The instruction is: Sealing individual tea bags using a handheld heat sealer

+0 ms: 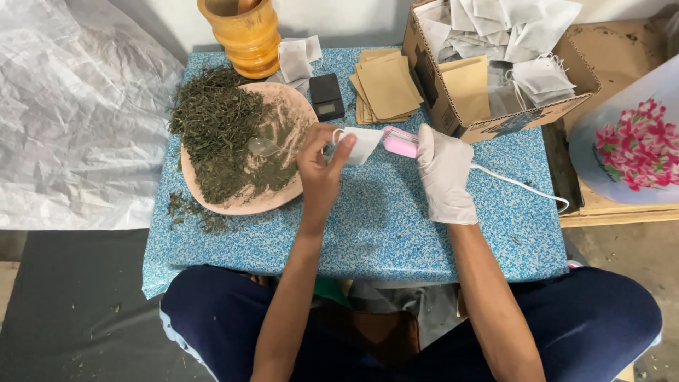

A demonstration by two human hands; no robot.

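My bare left hand (pixel 320 170) pinches a small white filter bag (pixel 361 143) above the blue speckled table (pixel 382 226). The bag's right edge sits in a pink handheld sealer (pixel 400 143). My right hand (pixel 444 172), in a white glove, is closed on that sealer; a white cord (pixel 520 185) trails from it to the right. A round pinkish tray (pixel 244 205) with a heap of dried green leaves (pixel 216 131) lies just left of my left hand. A clear plastic spoon (pixel 263 146) rests on the leaves.
A small black scale (pixel 327 95), a stack of brown paper pouches (pixel 385 86) and a yellow wooden mortar (pixel 244 35) stand at the back. A cardboard box (pixel 431 85) of white filter bags sits back right. Crumpled white plastic sheeting (pixel 71 106) lies left; a flowered cover (pixel 629 141) lies right.
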